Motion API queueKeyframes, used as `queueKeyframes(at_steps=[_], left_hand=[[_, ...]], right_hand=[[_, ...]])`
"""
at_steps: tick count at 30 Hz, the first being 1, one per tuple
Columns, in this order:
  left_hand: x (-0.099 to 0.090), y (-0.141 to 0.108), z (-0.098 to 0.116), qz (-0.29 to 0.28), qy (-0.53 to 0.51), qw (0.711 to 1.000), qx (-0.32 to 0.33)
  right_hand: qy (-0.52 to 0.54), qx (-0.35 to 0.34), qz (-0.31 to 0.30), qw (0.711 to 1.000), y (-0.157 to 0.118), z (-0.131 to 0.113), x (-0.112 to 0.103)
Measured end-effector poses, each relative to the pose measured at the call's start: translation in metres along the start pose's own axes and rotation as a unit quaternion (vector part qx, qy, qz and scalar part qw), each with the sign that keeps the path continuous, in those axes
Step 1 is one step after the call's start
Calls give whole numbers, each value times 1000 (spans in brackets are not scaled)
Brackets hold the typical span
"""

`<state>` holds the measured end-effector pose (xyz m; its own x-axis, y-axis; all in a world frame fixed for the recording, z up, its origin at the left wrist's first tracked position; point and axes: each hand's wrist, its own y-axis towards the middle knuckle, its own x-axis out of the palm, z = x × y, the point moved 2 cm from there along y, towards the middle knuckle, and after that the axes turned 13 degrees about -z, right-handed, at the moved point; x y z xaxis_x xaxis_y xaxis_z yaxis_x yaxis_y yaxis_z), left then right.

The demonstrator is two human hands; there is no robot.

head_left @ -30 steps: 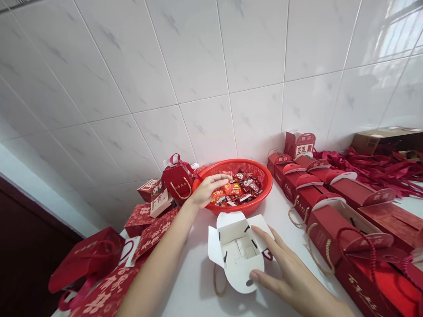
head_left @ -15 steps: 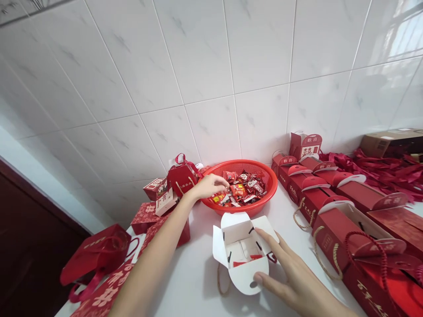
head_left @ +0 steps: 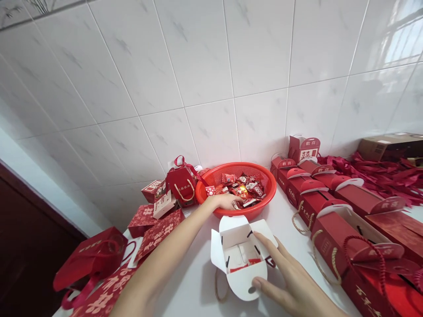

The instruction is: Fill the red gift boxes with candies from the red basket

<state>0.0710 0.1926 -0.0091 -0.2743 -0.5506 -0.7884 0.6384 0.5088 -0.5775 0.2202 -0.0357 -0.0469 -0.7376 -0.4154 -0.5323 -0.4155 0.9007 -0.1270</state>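
Observation:
My left hand (head_left: pixel 227 201) is inside the near side of a red plastic basket (head_left: pixel 271 189), its fingers bent down together onto wrapped candies (head_left: pixel 243 190). Whatever lies under those fingertips is hidden. Just in front of the basket stands a small gift box (head_left: pixel 243 281), white inside, with its flaps folded outward. A few red pieces (head_left: pixel 238 268) lie in its bottom. My right hand (head_left: pixel 280 273) grips the box from the right, thumb on the near flap and fingers along the right flap.
Closed red gift boxes (head_left: pixel 313 193) stand in rows on the right, some with rope handles. Behind them lie red ribbons (head_left: pixel 380 178) and a cardboard box (head_left: pixel 383 147). More red boxes and bags (head_left: pixel 155 233) crowd the left. A tiled wall (head_left: pixel 211 127) backs the white table (head_left: pixel 188 268).
My left hand has moved right and down, from above the basket's left side in among the candies. My right hand stays on the white box.

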Motion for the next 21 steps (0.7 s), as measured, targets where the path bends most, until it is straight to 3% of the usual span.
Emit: queueKeyframes(at_steps=[5,9,12,15,18,21], left_hand=[[-5,-2,4,36,-29,999,-2],[-20,1,9,153,-11,987,-38],[-32,13,23,200,4,980,0],[-38,31,39,152,39,987,46],[-38,44,48,71,48,996,38],[-38,47,47,41,44,998,17]], right_hand=[[-3,4,-3,1000,1,-1,-1],[-15,4,-1,1000,3,0,-2],[-23,-4,2,1000,3,2,-1],[-24,-13,3,1000,4,5,-1],[-24,-16,-8,1000,6,7,-1],[-30,-13,-21,999,9,10,0]])
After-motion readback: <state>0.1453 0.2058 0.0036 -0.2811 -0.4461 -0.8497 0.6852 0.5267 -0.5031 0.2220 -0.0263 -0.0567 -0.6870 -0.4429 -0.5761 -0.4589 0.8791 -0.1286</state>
